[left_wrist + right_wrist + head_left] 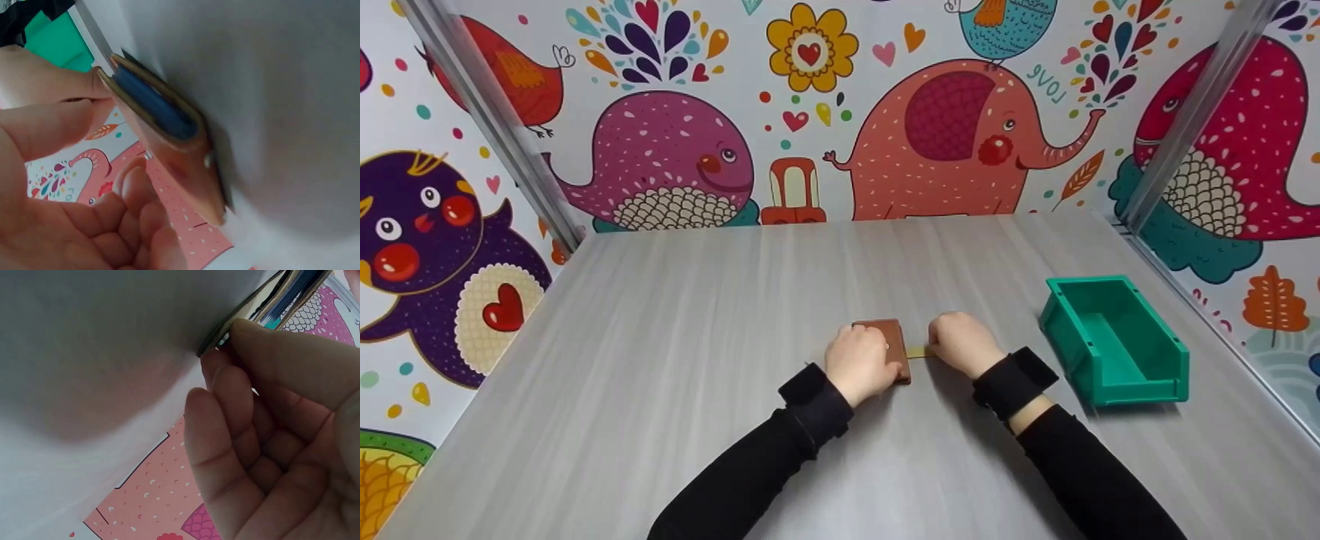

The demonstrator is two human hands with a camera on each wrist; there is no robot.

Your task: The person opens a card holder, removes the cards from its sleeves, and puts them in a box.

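A brown leather card holder [894, 339] with blue leaves inside lies near the table's middle. My left hand [859, 366] grips it from the left, covering part of its cover. In the left wrist view, thumb and finger pinch one edge of the card holder [169, 157], and its layered side shows. To the right, my right hand [966, 345] pinches the end of a narrow yellowish strap [919, 352] that stretches out from the holder. The right wrist view has thumb and forefinger on this strap [243, 314], near a small shiny spot; the other fingers are curled.
A green open bin [1136, 390] stands on the table to the right, beyond my right wrist. Light wood-grain table [697, 315] surrounds the hands. Printed cartoon wall panels [802, 112] and metal posts [1170, 142] border the back and sides.
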